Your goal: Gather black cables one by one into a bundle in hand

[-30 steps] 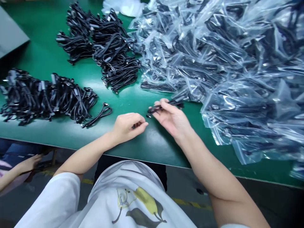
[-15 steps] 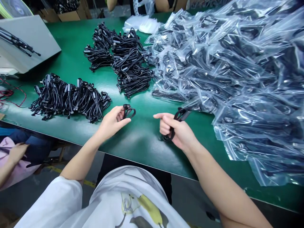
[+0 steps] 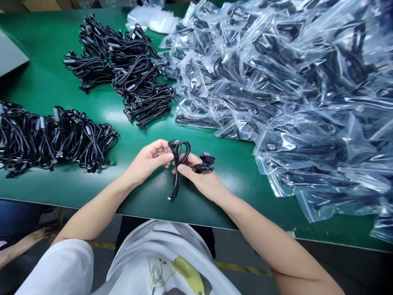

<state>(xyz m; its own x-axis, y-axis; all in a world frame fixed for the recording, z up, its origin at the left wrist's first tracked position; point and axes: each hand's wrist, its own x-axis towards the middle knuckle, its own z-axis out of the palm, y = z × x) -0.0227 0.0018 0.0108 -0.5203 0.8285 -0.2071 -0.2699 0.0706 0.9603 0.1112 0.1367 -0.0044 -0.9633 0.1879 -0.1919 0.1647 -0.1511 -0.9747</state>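
My left hand [image 3: 149, 160] and my right hand [image 3: 201, 180] meet over the green table [image 3: 144, 131], close to its front edge. Both pinch a short black cable [image 3: 177, 164]. Its loop stands up between my fingers and one end hangs down toward the table. My right hand also holds a coiled part with a connector [image 3: 205, 162] on top of its fingers. The nearest bare cable pile [image 3: 55, 137] lies to the left of my left hand.
A second heap of bare black cables [image 3: 123, 69] lies further back. A large mound of clear bags with cables [image 3: 291, 94] fills the right half of the table. White bags [image 3: 150, 18] lie at the back. Another person's hand [image 3: 39, 235] shows at lower left.
My hands were apart, each with a piece of black cable. They have now come together at the table's middle front and hold the cable jointly. The camera view shifted.
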